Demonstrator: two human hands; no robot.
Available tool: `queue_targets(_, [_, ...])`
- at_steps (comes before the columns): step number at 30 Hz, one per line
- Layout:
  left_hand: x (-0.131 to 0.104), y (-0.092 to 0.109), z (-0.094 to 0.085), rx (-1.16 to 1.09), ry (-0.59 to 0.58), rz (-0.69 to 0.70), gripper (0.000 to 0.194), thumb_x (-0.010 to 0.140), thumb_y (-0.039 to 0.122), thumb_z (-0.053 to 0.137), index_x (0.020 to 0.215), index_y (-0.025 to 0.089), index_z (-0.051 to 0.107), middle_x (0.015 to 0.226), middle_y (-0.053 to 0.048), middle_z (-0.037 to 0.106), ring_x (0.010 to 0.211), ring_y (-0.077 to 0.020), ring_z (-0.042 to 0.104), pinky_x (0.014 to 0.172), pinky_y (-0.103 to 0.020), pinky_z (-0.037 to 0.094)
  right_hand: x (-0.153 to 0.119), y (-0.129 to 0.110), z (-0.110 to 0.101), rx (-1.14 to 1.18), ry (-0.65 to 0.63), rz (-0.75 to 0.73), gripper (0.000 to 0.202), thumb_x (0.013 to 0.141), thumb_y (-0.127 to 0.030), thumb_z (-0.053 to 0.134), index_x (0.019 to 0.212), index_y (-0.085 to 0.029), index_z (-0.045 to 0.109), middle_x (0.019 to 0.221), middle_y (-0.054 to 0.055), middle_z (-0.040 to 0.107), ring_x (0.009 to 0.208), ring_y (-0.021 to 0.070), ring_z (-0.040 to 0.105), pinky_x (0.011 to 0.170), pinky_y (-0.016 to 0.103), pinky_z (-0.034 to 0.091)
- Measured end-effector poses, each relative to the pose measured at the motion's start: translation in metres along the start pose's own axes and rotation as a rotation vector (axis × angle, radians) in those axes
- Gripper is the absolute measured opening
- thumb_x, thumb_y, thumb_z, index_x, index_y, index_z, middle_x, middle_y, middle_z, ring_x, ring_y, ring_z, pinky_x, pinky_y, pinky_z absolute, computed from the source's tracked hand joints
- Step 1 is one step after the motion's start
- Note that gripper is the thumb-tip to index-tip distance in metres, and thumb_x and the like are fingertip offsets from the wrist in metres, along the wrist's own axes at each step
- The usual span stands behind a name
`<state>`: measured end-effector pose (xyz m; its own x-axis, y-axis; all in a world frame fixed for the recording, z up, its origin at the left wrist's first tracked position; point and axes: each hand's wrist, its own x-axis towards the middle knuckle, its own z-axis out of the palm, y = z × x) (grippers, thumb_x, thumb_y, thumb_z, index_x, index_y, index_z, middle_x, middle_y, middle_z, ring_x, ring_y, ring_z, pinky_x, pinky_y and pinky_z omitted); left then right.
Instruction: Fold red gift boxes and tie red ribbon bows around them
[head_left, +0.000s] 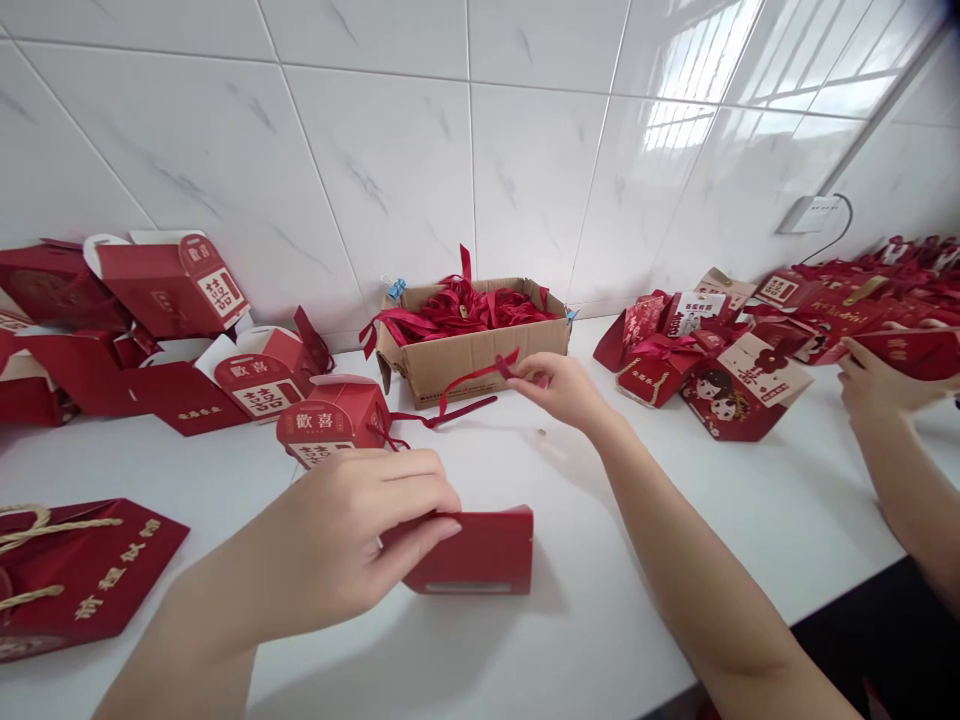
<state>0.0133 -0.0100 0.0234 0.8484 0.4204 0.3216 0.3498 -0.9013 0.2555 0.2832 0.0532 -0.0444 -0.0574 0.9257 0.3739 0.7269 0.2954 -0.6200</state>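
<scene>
A small red gift box (487, 552) stands on the white table in front of me. My left hand (367, 530) pinches its top edge, thumb on the near side. Up and to the right, my right hand (551, 385) is closed on the end of a red ribbon (474, 378), which hangs down toward the table. Behind both hands, a cardboard box (480, 362) is heaped with red ribbons (487, 308). Just beyond my left hand sits another red box (337, 415) printed with white characters, a ribbon trailing from it.
Red boxes (172, 285) pile up at the left, and a red box with rope handles (97, 575) lies nearer. Finished-looking boxes (664, 365) cluster at the right. A co-worker's hand (874, 380) holds a red box (919, 352) there. A tiled wall (375, 150) bounds the table's back.
</scene>
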Motion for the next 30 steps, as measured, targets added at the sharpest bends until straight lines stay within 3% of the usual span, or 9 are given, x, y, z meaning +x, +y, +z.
queue_targets(3, [0.008, 0.003, 0.012, -0.081, -0.081, -0.078, 0.017, 0.090, 0.017, 0.047, 0.082, 0.020, 0.063, 0.074, 0.001, 0.060, 0.061, -0.0099, 0.053, 0.056, -0.023, 0.039, -0.005, -0.006, -0.023, 0.216, 0.114, 0.076, 0.021, 0.080, -0.038, 0.063, 0.079, -0.018, 0.064, 0.067, 0.000, 0.062, 0.056, 0.0120, 0.057, 0.052, 0.024, 0.043])
queue_targets(7, [0.018, 0.004, 0.027, -0.198, -0.038, -0.157, 0.016, 0.090, 0.021, 0.048, 0.082, 0.020, 0.062, 0.077, -0.001, 0.060, 0.067, -0.0121, 0.054, 0.057, -0.023, 0.040, -0.013, -0.016, -0.046, 0.566, 0.194, 0.067, 0.025, 0.079, -0.040, 0.067, 0.076, -0.018, 0.057, 0.069, -0.001, 0.061, 0.052, 0.0085, 0.055, 0.050, 0.022, 0.043])
queue_targets(11, [0.027, 0.002, 0.040, -0.254, 0.034, -0.204, 0.015, 0.089, 0.025, 0.051, 0.084, 0.020, 0.065, 0.082, -0.003, 0.060, 0.073, -0.0133, 0.055, 0.061, -0.024, 0.043, -0.019, -0.029, -0.058, 0.906, 0.130, 0.018, 0.027, 0.081, -0.044, 0.066, 0.083, -0.021, 0.050, 0.075, -0.002, 0.062, 0.056, 0.0084, 0.057, 0.050, 0.021, 0.043])
queue_targets(17, [0.033, 0.001, 0.050, -0.381, 0.043, -0.231, 0.015, 0.087, 0.033, 0.060, 0.086, 0.021, 0.067, 0.085, -0.003, 0.065, 0.078, -0.0140, 0.058, 0.066, -0.023, 0.047, -0.027, -0.048, -0.059, 1.026, 0.109, -0.072, 0.032, 0.088, -0.056, 0.050, 0.092, -0.025, 0.055, 0.063, -0.005, 0.038, 0.047, 0.0080, 0.038, 0.044, 0.022, 0.035])
queue_targets(21, [0.034, 0.001, 0.051, -0.419, 0.007, -0.259, 0.017, 0.081, 0.036, 0.067, 0.087, 0.021, 0.066, 0.088, -0.001, 0.065, 0.079, -0.0138, 0.059, 0.070, -0.023, 0.048, -0.033, -0.057, -0.051, 1.045, -0.073, -0.174, 0.035, 0.094, -0.052, 0.041, 0.086, -0.022, 0.058, 0.056, -0.006, 0.032, 0.046, 0.0086, 0.031, 0.043, 0.022, 0.029])
queue_targets(26, [0.035, -0.002, 0.050, -0.486, -0.044, -0.274, 0.035, 0.069, 0.047, 0.075, 0.089, 0.021, 0.062, 0.088, -0.001, 0.065, 0.082, -0.0167, 0.058, 0.073, -0.027, 0.049, -0.036, -0.062, -0.037, 0.978, -0.356, -0.262, 0.038, 0.097, -0.048, 0.037, 0.086, -0.018, 0.059, 0.056, -0.005, 0.037, 0.050, 0.0090, 0.034, 0.047, 0.022, 0.031])
queue_targets(30, [0.036, 0.000, 0.050, -0.536, -0.048, -0.244, 0.026, 0.078, 0.043, 0.068, 0.089, 0.020, 0.060, 0.090, -0.001, 0.065, 0.084, -0.0163, 0.058, 0.079, -0.028, 0.048, -0.035, -0.062, -0.030, 0.930, -0.426, -0.307, 0.038, 0.098, -0.046, 0.036, 0.088, -0.017, 0.060, 0.058, -0.005, 0.038, 0.051, 0.0082, 0.035, 0.049, 0.021, 0.033])
